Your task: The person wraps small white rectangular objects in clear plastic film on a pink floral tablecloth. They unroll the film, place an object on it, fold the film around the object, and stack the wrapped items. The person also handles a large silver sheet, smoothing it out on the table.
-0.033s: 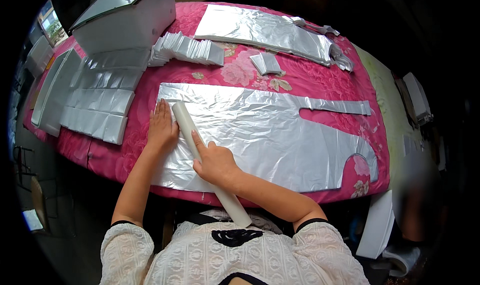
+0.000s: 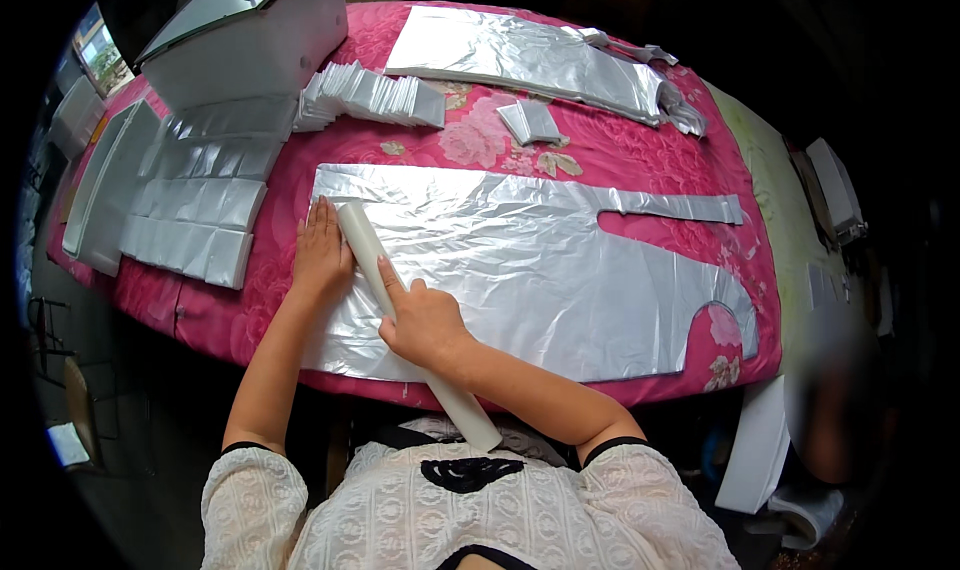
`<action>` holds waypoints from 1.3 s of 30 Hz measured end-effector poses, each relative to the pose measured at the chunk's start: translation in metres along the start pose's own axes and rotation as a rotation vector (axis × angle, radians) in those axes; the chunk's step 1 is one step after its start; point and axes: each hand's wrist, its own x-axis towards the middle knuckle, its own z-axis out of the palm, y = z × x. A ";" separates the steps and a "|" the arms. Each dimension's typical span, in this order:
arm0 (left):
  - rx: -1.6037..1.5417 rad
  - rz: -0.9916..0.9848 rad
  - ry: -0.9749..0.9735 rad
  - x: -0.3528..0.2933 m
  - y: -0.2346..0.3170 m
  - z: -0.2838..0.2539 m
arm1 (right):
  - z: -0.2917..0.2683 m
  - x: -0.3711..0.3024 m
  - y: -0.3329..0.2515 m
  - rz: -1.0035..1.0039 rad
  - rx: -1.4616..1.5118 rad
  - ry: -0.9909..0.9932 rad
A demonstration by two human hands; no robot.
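Spread flat before me is a silvery, wrinkled plastic sheet (image 2: 520, 270), cut like an apron with strap-like ends at its right. My left hand (image 2: 324, 254) lies flat on its left edge, fingers outstretched and together. A long white tube (image 2: 362, 242) slants across the left part of the sheet, its near end reaching past the table edge toward my body. My right hand (image 2: 425, 322) grips the tube around its middle, the index finger stretched along it. The tube's far end rests right beside my left hand.
A pile of similar silvery sheets (image 2: 510, 50) lies at the back. Small folded packets (image 2: 370, 98) stand in a row, with a few more packets (image 2: 530, 122) nearby. At the left are rows of packets (image 2: 190, 210), a white tray (image 2: 105, 195) and a large white box (image 2: 250, 45).
The tube and my right hand have shifted very slightly left. My left hand stays flat on the sheet's left edge.
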 end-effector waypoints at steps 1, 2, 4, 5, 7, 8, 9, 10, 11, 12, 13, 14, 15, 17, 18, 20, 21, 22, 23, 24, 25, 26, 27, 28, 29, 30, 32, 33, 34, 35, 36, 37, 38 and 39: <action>0.001 -0.015 -0.018 0.000 -0.002 -0.001 | -0.002 0.005 -0.005 0.044 -0.007 -0.015; 0.056 0.008 0.006 0.000 -0.004 0.004 | -0.001 0.010 -0.007 0.076 -0.012 -0.021; 0.077 0.012 0.010 0.001 0.002 0.002 | -0.005 0.015 -0.004 0.153 -0.035 -0.020; 0.087 0.016 0.012 0.001 0.004 0.002 | -0.008 0.015 0.001 0.186 -0.054 -0.023; 0.103 0.039 0.034 0.002 -0.003 0.005 | -0.020 0.016 0.016 0.246 -0.108 -0.027; 0.103 0.045 0.026 0.002 -0.001 0.004 | -0.026 0.016 0.032 0.286 -0.124 -0.017; 0.107 0.041 0.019 0.001 -0.001 0.002 | -0.037 0.013 0.046 0.337 -0.128 -0.031; 0.107 0.042 0.022 0.001 -0.001 0.001 | -0.044 0.009 0.061 0.376 -0.145 -0.026; 0.109 0.035 0.017 0.000 -0.002 0.001 | -0.051 0.004 0.077 0.415 -0.161 -0.021; 0.113 0.029 0.014 -0.001 -0.003 0.000 | -0.060 -0.004 0.090 0.459 -0.155 -0.020; 0.114 0.028 0.011 0.000 -0.002 0.001 | -0.069 -0.015 0.104 0.508 -0.151 -0.018; 0.109 0.025 0.014 0.000 -0.002 0.001 | -0.075 -0.025 0.121 0.553 -0.173 0.008; 0.107 0.030 0.027 0.000 -0.001 0.002 | -0.082 -0.037 0.139 0.596 -0.197 0.036; 0.103 0.034 0.050 0.002 -0.003 0.006 | -0.095 -0.062 0.182 0.699 -0.208 0.116; 0.092 0.010 0.046 0.002 -0.006 0.005 | -0.101 -0.074 0.201 0.747 -0.219 0.166; 0.089 -0.002 0.041 0.000 -0.016 0.003 | -0.112 -0.094 0.243 0.839 -0.260 0.242; 0.077 -0.004 0.038 0.001 -0.020 0.004 | -0.119 -0.106 0.265 0.896 -0.299 0.269; 0.039 -0.011 0.066 0.004 -0.024 0.010 | -0.125 -0.121 0.283 0.942 -0.332 0.305; 0.003 -0.026 0.098 0.007 -0.028 0.017 | -0.133 -0.132 0.300 0.979 -0.366 0.342; -0.039 -0.044 0.138 0.014 -0.030 0.020 | -0.141 -0.143 0.313 1.032 -0.403 0.341; -0.060 -0.089 0.148 0.021 -0.027 0.019 | -0.143 -0.153 0.321 1.080 -0.434 0.333; -0.072 -0.141 0.160 0.028 -0.023 0.013 | -0.144 -0.158 0.319 1.066 -0.420 0.336; -0.080 -0.193 0.175 0.037 -0.021 0.005 | -0.144 -0.160 0.313 1.048 -0.402 0.340; -0.118 -0.280 0.178 0.045 -0.019 -0.003 | -0.140 -0.157 0.295 0.982 -0.369 0.347; -0.159 -0.364 0.180 0.054 -0.018 -0.012 | -0.135 -0.149 0.275 0.885 -0.303 0.358; -0.203 -0.432 0.179 0.060 -0.015 -0.018 | -0.128 -0.142 0.254 0.802 -0.236 0.373; -0.395 -0.424 0.050 0.064 -0.051 -0.020 | -0.108 -0.114 0.206 0.570 -0.066 0.331; -0.499 -0.410 -0.020 0.070 -0.067 -0.020 | -0.095 -0.098 0.185 0.458 -0.007 0.277; -0.516 -0.417 -0.073 0.074 -0.066 -0.017 | -0.085 -0.087 0.169 0.364 0.015 0.228; -0.552 -0.373 -0.028 0.077 -0.067 -0.012 | -0.075 -0.077 0.158 0.296 -0.041 0.177; -0.586 -0.330 0.017 0.080 -0.068 -0.007 | -0.070 -0.069 0.148 0.273 -0.078 0.129; -0.615 -0.291 0.067 0.082 -0.070 -0.004 | -0.063 -0.063 0.146 0.247 -0.065 0.129; -0.627 -0.297 0.094 0.086 -0.073 -0.001 | -0.064 -0.059 0.145 0.250 -0.074 0.135; -0.631 -0.314 0.119 0.087 -0.079 0.002 | -0.065 -0.054 0.147 0.247 -0.075 0.132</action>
